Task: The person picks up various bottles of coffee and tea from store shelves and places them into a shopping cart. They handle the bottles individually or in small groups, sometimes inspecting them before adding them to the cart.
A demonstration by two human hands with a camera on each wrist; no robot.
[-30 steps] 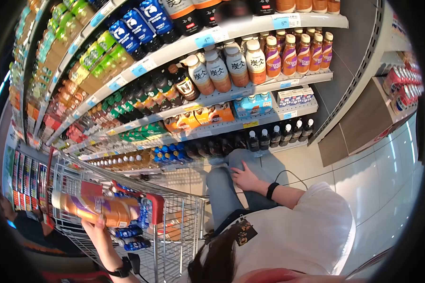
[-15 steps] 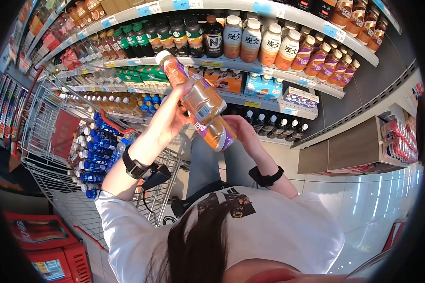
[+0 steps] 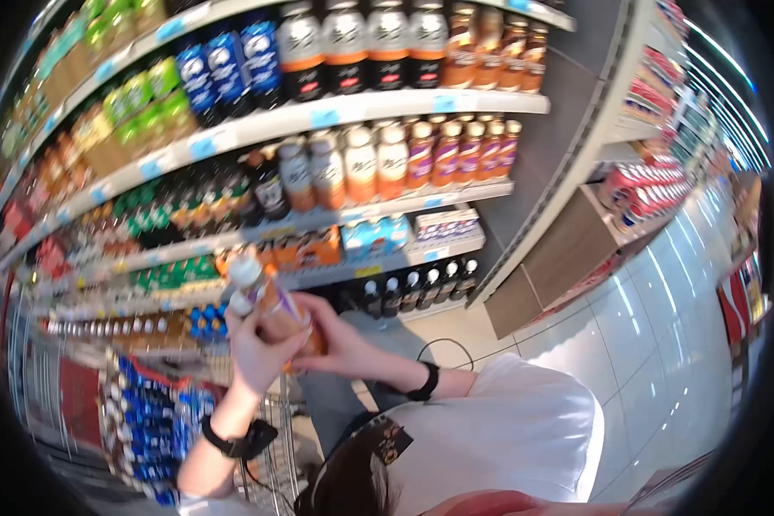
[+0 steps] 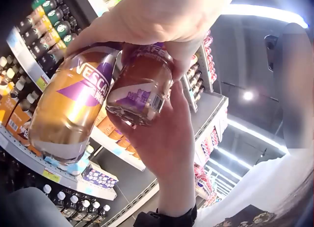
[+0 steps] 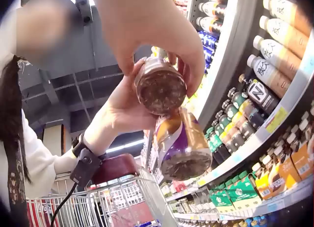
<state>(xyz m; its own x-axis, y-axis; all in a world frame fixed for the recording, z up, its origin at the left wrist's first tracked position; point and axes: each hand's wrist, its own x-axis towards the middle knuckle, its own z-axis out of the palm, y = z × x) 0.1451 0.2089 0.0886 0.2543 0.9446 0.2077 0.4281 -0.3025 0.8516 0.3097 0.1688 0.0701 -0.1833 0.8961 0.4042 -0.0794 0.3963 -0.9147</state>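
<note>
Two coffee-coloured bottles with purple-and-white labels are held in front of the body, above the knees. My left hand [image 3: 262, 354] curls round them from the left in the head view; one bottle [image 3: 277, 311] tilts with its white cap up. From the other side my right hand [image 3: 334, 337] grips a bottle. The left wrist view shows the nearer bottle [image 4: 73, 102] beside the second bottle [image 4: 140, 87], which lies between both hands. Seen from the right wrist, the bottle bases [image 5: 162, 89] face the camera, with the right hand's fingers round the upper one.
A metal shopping cart [image 3: 271, 447] stands at the left, holding blue-labelled bottles [image 3: 138, 421]. Curved shelves [image 3: 378, 211] of drinks rise in front. Stacked cans [image 3: 649, 189] stand on a display at the right, beside tiled floor [image 3: 615, 344].
A second ago one bottle was over the cart in my left hand, while my right hand rested on the knee. Both hands are now together at two bottles; the head view has shifted.
</note>
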